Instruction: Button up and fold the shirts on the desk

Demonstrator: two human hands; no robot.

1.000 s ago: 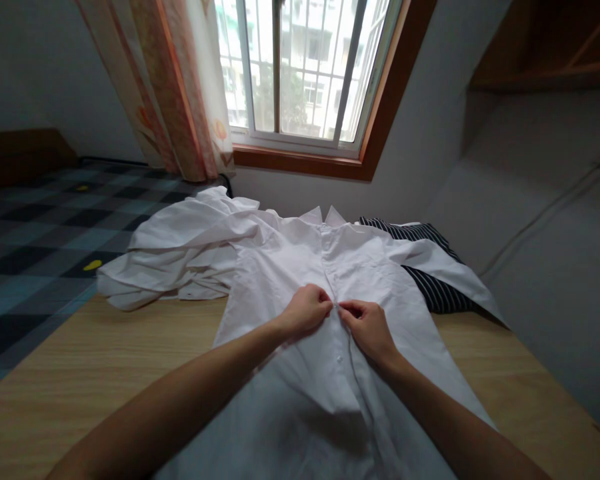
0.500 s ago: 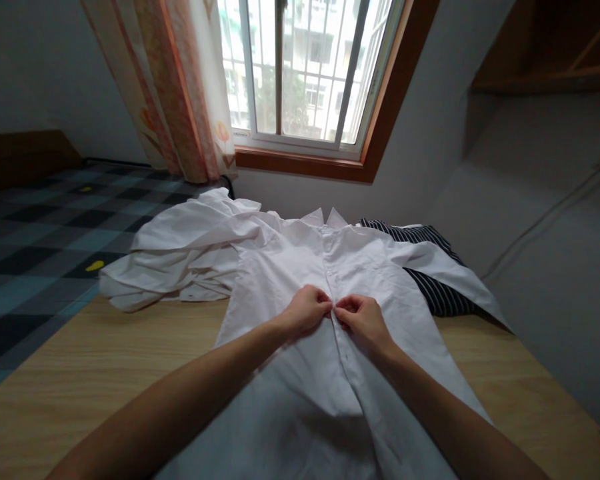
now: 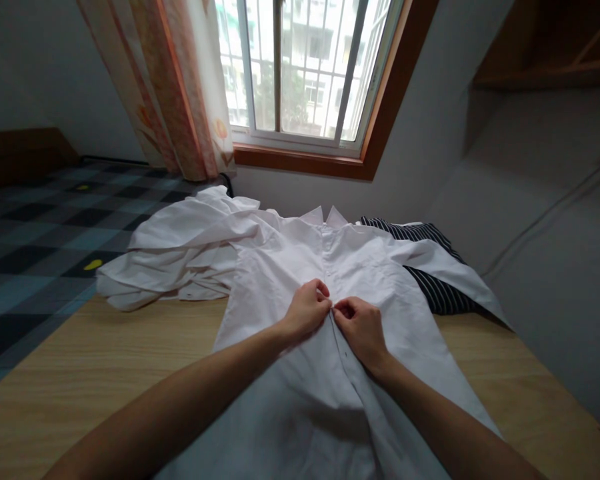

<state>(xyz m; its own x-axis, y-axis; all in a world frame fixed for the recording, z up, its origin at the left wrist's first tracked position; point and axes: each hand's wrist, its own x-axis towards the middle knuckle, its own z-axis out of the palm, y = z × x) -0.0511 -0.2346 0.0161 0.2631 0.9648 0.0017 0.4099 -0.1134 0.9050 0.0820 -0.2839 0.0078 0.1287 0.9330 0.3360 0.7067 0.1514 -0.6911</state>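
A white button-up shirt (image 3: pixel 270 280) lies front up on the wooden table, its collar toward the window. My left hand (image 3: pixel 307 307) pinches the edge of the front placket about halfway down. Just to its right, my right hand (image 3: pixel 363 327) also pinches the placket, fingertips nearly meeting the left ones. The button between the fingertips is too small and covered to make out. Below the hands the two front edges part, and a buttonhole shows on the right-hand edge. Above them the front lies together up to the collar.
More crumpled white clothing (image 3: pixel 180 247) is heaped at the left on the wooden table (image 3: pixel 175 333). A black-and-white striped garment (image 3: pixel 443 293) lies under the shirt's right-hand sleeve. A bed with a checked cover (image 3: pixel 35 253) adjoins on the left; a window (image 3: pixel 305 80) and curtain (image 3: pixel 180 87) are behind.
Both hands stay at the same spot on the placket. The left fingers have lifted and curled slightly, and the right hand has turned a little with its fingers more bent.
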